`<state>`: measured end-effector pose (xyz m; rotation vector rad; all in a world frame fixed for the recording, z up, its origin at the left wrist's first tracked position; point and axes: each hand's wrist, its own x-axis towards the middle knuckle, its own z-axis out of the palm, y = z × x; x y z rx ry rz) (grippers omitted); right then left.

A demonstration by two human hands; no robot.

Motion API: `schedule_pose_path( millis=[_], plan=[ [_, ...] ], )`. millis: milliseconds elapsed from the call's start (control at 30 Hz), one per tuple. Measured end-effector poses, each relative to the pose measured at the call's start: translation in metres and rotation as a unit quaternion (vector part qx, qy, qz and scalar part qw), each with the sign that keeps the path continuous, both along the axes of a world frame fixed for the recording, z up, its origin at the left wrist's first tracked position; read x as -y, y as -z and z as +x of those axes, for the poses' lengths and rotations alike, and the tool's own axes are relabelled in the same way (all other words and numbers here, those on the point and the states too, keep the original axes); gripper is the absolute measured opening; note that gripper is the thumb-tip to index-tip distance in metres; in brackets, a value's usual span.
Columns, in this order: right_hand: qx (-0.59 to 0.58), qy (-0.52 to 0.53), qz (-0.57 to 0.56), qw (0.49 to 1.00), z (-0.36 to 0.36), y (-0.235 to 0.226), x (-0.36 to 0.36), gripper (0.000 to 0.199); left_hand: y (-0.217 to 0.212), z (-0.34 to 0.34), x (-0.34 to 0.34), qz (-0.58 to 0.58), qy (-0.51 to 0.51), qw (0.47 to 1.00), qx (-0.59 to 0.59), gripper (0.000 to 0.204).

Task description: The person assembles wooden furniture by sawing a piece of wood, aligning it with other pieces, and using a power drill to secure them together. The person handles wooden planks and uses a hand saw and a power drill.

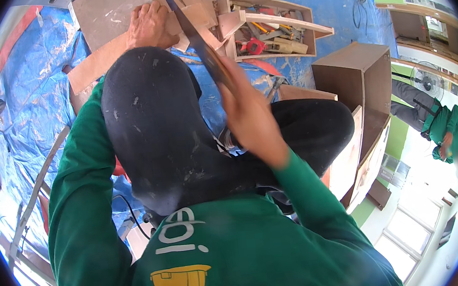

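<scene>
My right hand (253,116), smeared by motion, is closed around the handle end of a handsaw (193,34). The saw's long dark blade slants up and to the left past the end of a thin wooden board (99,61). Whether its teeth touch the wood I cannot tell. My left hand (149,26) grips that board with curled fingers, holding it against a brown wooden box (111,14) at the top left. The saw's handle is mostly hidden by my fingers. My bent knee (148,90) is right below the board.
An open wooden toolbox (312,40) full of hand tools stands beyond the blade. Brown cabinet boxes (351,72) are at the right. Blue sheeting (29,106) covers the floor, with wood offcuts (193,15) near the saw. Metal ladder-like rails (39,184) stand left; another person (446,129) is far right.
</scene>
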<state>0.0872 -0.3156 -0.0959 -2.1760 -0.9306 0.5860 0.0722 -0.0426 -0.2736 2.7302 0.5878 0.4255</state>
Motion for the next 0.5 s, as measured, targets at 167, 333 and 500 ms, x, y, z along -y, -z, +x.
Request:
schedule_pose_path(
  millis=[167,333,500],
  plan=[
    [0.052,-0.023,0.065,0.996,0.038,0.048,-0.064,0.053,-0.008,0.008,-0.002,-0.009,-0.001,1.0,-0.021,0.071],
    [0.022,-0.029,0.023,0.999,-0.006,-0.014,-0.016,0.056,-0.001,-0.009,-0.01,0.01,-0.035,0.999,0.008,0.069],
    [-0.03,0.009,-0.077,0.997,-0.046,-0.108,0.088,0.059,0.003,-0.003,-0.006,0.016,-0.013,1.0,-0.003,0.068]
  ],
)
